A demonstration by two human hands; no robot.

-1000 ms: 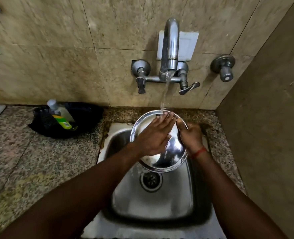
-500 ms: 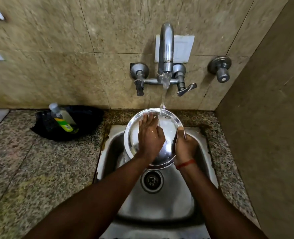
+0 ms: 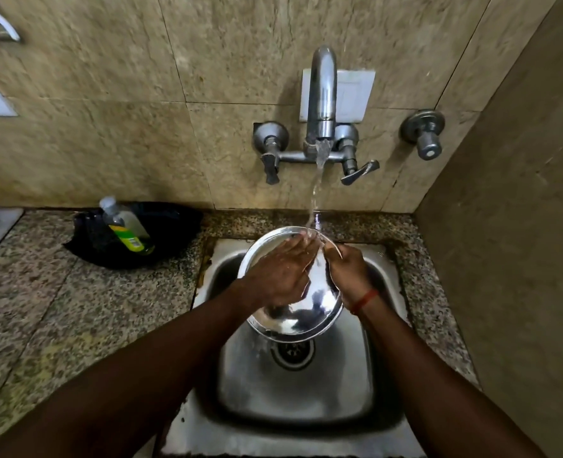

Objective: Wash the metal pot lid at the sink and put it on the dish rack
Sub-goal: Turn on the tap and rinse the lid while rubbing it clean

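Your right hand (image 3: 349, 269) grips the metal pot lid (image 3: 306, 312) by its right rim, holding it tilted over the sink (image 3: 306, 391) with the far edge raised into the water stream (image 3: 316, 193). Your left hand (image 3: 280, 272) lies flat on the lid's upturned face, fingers straight, tips under the water. The dish rack is not in view; expect the gripping right hand to carry the lid there.

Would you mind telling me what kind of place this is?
Most likely a home kitchen washing-up corner: a steel sink set in a granite counter, a running wall tap, and a soap bottle nearby.
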